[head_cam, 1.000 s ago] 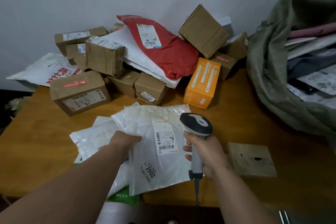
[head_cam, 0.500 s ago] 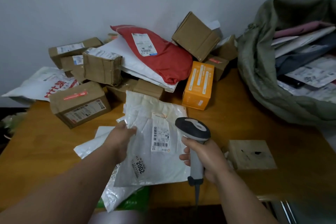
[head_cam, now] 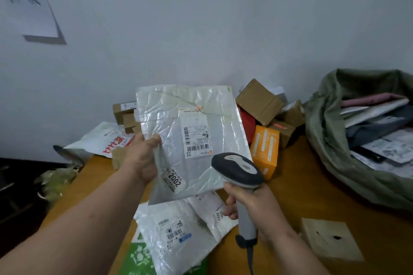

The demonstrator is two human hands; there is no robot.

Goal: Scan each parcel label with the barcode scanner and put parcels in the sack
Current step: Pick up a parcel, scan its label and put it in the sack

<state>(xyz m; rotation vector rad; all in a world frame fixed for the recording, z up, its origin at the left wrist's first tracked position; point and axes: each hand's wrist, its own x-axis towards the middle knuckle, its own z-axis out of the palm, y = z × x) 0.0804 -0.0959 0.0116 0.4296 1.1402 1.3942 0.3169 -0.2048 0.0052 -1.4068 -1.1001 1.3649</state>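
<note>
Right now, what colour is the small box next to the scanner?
Orange box, with pale stripes, seen clearly in the head view.

Left hand (head_cam: 143,158): arm reaches forward, fingers pinch the white bag's (head_cam: 192,123) edge, holding it up.
Right hand (head_cam: 250,205): fingers wrap the scanner (head_cam: 237,169) handle.

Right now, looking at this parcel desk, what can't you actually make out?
- Head view: small print on the held white parcel's label is too small to read.
- Most of the red parcel is hidden behind the white parcel.
- The scanner window faces away, so no beam shows.
- The sack runs off the right edge.
- The wall notice is blurred and cut off at the left edge.
</note>
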